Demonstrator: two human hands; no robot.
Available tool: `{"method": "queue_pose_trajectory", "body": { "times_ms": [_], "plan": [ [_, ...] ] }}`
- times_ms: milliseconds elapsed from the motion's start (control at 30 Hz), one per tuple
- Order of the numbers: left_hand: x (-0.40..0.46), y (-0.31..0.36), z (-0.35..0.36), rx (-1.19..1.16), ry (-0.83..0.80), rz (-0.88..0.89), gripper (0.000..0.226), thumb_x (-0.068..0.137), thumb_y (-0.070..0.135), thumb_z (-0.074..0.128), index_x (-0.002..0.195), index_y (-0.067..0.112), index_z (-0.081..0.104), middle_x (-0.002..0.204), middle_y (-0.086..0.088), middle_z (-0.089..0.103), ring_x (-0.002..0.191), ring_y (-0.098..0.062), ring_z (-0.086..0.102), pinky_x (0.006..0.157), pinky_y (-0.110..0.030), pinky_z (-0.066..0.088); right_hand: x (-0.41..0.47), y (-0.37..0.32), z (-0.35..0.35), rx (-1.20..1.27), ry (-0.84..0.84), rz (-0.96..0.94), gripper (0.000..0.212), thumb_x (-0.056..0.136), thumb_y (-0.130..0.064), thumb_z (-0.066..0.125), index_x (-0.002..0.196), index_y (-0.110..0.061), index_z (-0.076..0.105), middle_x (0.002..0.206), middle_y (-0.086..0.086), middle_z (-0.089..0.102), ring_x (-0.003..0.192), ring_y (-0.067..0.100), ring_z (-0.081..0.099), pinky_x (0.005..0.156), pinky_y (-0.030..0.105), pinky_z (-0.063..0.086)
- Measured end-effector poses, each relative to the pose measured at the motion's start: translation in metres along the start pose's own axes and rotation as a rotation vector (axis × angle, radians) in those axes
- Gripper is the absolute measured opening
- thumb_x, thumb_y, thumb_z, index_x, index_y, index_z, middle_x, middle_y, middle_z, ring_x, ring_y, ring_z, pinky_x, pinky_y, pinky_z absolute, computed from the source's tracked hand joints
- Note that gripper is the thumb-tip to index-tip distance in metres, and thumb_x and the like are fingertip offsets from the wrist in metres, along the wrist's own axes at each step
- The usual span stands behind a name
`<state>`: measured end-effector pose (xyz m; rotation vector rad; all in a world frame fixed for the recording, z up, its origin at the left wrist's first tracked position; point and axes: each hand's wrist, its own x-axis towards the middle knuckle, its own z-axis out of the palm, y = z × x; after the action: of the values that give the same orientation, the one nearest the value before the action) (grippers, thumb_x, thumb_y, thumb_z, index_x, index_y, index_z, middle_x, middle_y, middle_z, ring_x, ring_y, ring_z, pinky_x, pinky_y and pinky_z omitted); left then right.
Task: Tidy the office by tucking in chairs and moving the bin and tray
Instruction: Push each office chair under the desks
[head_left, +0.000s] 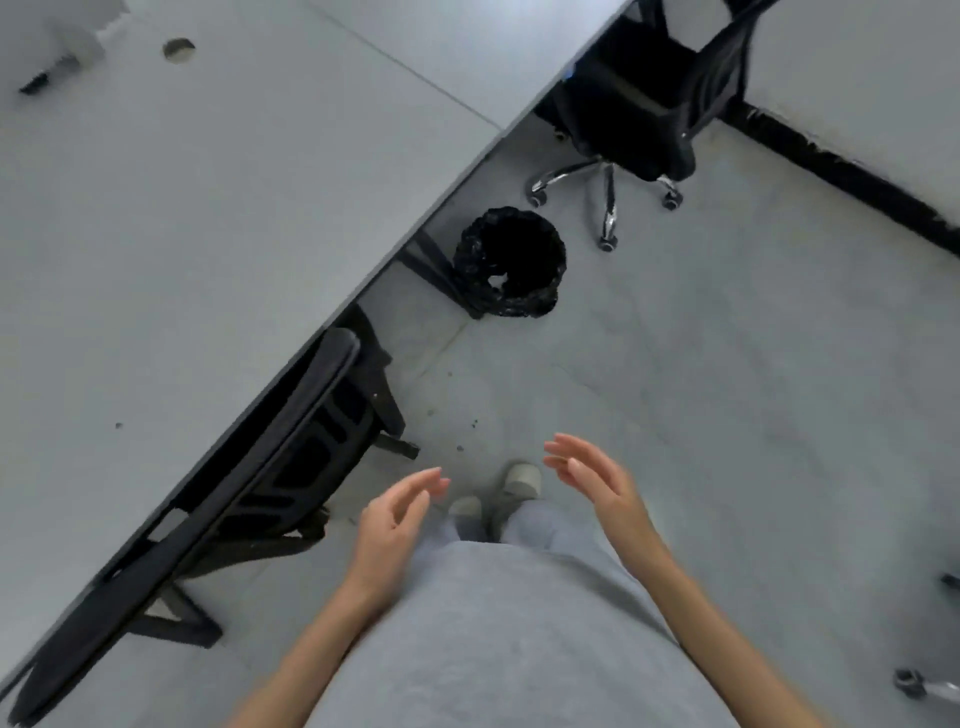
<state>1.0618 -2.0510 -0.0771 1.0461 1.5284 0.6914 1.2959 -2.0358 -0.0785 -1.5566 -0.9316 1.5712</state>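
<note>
A black chair (291, 441) stands tucked against the edge of the grey desk (208, 234) at the lower left, its backrest touching the desk edge. A round bin (511, 262) lined with a black bag stands on the floor by the desk edge, farther ahead. A second black swivel chair (639, 98) with chrome legs sits partly under the desk at the top. My left hand (395, 514) and my right hand (592, 478) hover in front of my body with relaxed fingers, holding nothing, right of the near chair. No tray is in view.
A black skirting strip (841, 166) runs along the wall at the upper right. A chair castor (914, 683) shows at the lower right edge. A dark object (49, 75) and a cable hole (179, 49) lie on the desk's far left. Grey floor stretches between bin and wall.
</note>
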Motion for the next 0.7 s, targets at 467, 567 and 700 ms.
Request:
{"method": "queue_pose_trajectory", "body": {
  "times_ms": [467,567,700],
  "plan": [
    [0.198,0.196,0.308,0.234,-0.769,0.340,0.027,0.087,0.019,0.042,0.107,0.018,0.060,0.092,0.002,0.070,0.082,-0.005,0.065,0.076,-0.014,0.047,-0.001,0.029,-0.226,0.510,0.908,0.146,0.022,0.096,-0.007,0.042,0.106,-0.011,0.062,0.106,0.012,0.067,0.094,0.017,0.067,0.083,0.022,0.054],
    [0.227,0.231,0.364,0.269,-0.751,0.333,0.023,0.091,0.016,0.045,0.106,0.018,0.062,0.084,0.009,0.073,0.082,-0.009,0.066,0.076,-0.016,0.048,0.034,-0.002,-0.300,0.464,0.923,0.141,0.023,0.096,-0.006,0.042,0.105,-0.010,0.062,0.106,0.013,0.068,0.096,0.020,0.066,0.091,0.032,0.051],
    [0.263,0.256,0.398,0.300,-0.653,0.275,0.028,0.095,0.001,0.044,0.099,0.020,0.064,0.085,0.011,0.073,0.080,-0.009,0.067,0.075,-0.017,0.050,0.094,-0.064,-0.394,0.395,0.876,0.035,0.024,0.096,-0.005,0.041,0.098,-0.016,0.062,0.098,0.004,0.069,0.097,0.022,0.065,0.089,0.032,0.049]
  ]
}}
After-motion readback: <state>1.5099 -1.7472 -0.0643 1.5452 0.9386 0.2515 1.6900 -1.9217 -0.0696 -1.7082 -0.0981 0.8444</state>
